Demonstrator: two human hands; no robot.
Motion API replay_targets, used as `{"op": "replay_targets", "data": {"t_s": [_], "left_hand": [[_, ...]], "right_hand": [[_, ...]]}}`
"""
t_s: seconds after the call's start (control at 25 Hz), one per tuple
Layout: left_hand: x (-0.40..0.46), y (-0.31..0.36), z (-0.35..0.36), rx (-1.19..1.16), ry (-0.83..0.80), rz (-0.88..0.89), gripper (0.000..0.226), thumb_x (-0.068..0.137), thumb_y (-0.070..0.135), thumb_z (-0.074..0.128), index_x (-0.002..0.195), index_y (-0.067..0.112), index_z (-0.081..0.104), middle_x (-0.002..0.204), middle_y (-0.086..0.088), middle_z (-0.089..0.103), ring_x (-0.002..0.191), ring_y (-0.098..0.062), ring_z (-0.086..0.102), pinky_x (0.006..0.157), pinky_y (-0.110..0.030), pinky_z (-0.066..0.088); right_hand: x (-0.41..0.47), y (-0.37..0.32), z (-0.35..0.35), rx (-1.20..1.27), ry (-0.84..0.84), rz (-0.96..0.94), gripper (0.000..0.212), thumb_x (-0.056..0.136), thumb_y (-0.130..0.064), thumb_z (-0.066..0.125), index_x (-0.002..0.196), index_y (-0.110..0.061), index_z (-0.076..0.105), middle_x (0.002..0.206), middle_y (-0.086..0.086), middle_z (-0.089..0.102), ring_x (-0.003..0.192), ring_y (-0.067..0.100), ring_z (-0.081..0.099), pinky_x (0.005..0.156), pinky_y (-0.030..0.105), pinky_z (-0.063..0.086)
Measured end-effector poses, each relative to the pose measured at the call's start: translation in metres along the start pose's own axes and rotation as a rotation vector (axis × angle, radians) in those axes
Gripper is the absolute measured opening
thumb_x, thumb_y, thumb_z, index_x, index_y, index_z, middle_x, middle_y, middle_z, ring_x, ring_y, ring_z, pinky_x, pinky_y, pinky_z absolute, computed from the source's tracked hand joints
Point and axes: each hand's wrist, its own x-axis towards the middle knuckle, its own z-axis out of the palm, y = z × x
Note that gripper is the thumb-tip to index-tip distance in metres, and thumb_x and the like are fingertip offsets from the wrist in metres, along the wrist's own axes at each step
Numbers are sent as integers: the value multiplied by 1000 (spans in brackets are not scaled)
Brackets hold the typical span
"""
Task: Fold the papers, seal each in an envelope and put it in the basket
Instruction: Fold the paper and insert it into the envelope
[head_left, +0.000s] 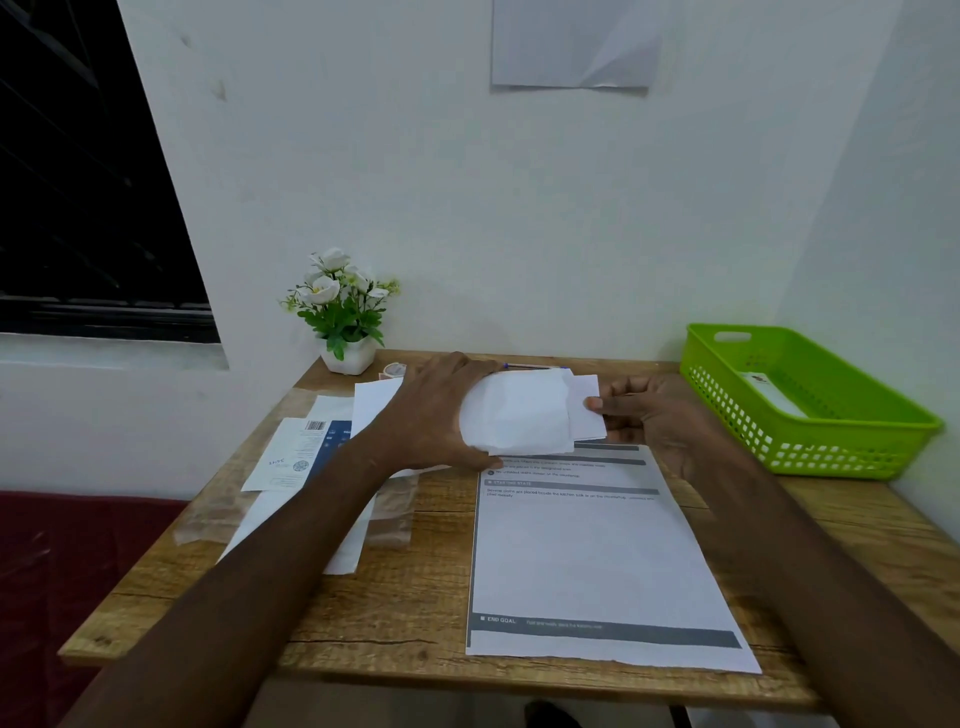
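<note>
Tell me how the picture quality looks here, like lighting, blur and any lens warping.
Head view: soft, even indoor light with no hard glare; the window is black. Wide-angle bending slants the wall edges and stretches the forearms. The printed sheet has mostly unreadable small text; the left hand and right hand on the envelope look fairly sharp.

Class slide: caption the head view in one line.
Left hand holds the envelope while right hand slides in folded paper.

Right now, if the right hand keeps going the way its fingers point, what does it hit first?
The right hand points leftward, pinching the folded paper. Straight on lies the envelope mouth held by the left hand; depth is roughly judged.
</note>
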Motion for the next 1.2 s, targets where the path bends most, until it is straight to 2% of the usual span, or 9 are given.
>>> {"op": "replay_targets", "data": {"t_s": [0.16, 0.32, 0.44, 0.52, 0.6, 0.72, 0.84, 1.08, 1.2], "left_hand": [[0, 2, -2, -1, 2, -13, 107, 61, 69, 83, 150, 31, 37, 144, 5, 46, 133, -15, 39, 112, -43, 31], [-1, 4, -1, -30, 0, -11, 107, 61, 69, 82, 150, 30, 38, 145, 4, 45, 134, -16, 39, 113, -46, 31], [-1, 8, 2, -46, -1, 2, 107, 61, 69, 82, 150, 30, 37, 144, 5, 44, 134, -15, 38, 112, -46, 31], [-1, 9, 4, -43, 1, 8, 108, 60, 70, 82, 150, 30, 37, 143, 6, 45, 133, -15, 39, 113, -46, 31], [-1, 10, 5, -46, 9, 7, 108, 60, 70, 81, 150, 30, 38, 142, 6, 45, 132, -15, 39, 112, -46, 31], [-2, 13, 5, -43, 13, 13, 107, 59, 71, 80, 149, 28, 39, 139, 5, 47, 130, -15, 40, 111, -46, 32], [-3, 16, 7, -52, 21, 21, 105, 59, 75, 75, 146, 26, 41, 138, 5, 47, 128, -14, 39, 111, -46, 33], [-4, 20, 8, -60, 27, 37, 105, 59, 71, 78, 146, 26, 41, 141, 4, 47, 131, -14, 38, 112, -44, 30], [-4, 22, 8, -65, 58, 49, 104, 59, 64, 84, 146, 26, 42, 138, 2, 49, 129, -16, 41, 110, -43, 31]], "right_hand": [[2, 2, 3, 30, 20, 43, 11, 84, -8, 79, 91, -3, 73, 86, 11, 77, 74, 23, 71, 65, 31, 59], [0, 1, 5, 66, -2, 76, 35, 73, -11, 85, 104, 1, 76, 102, 14, 77, 90, 24, 73, 91, 40, 59], [-1, 2, 8, 74, -40, 87, 47, 55, -19, 90, 98, -3, 78, 99, 12, 77, 87, 24, 74, 83, 36, 61], [0, 4, 10, 61, -71, 82, 45, 45, -24, 92, 86, -10, 81, 92, 9, 78, 81, 22, 74, 70, 31, 61], [-1, 7, 12, 56, -75, 66, 40, 42, -25, 91, 80, -13, 82, 88, 7, 77, 77, 21, 72, 68, 30, 60], [-1, 8, 14, 61, -32, 45, 28, 56, -14, 88, 83, -10, 81, 90, 8, 77, 81, 24, 70, 80, 39, 58], [-2, 9, 16, 3, -12, 2, 21, 78, -2, 80, 99, -2, 80, 104, 14, 78, 92, 29, 71, 87, 44, 58], [-6, 9, 20, -5, -11, -26, 24, 80, 1, 77, 105, 1, 78, 107, 18, 77, 94, 31, 70, 91, 46, 56], [-6, 11, 22, -18, -12, -38, 19, 82, 2, 74, 100, -2, 80, 103, 15, 78, 88, 27, 72, 79, 39, 60]]}}
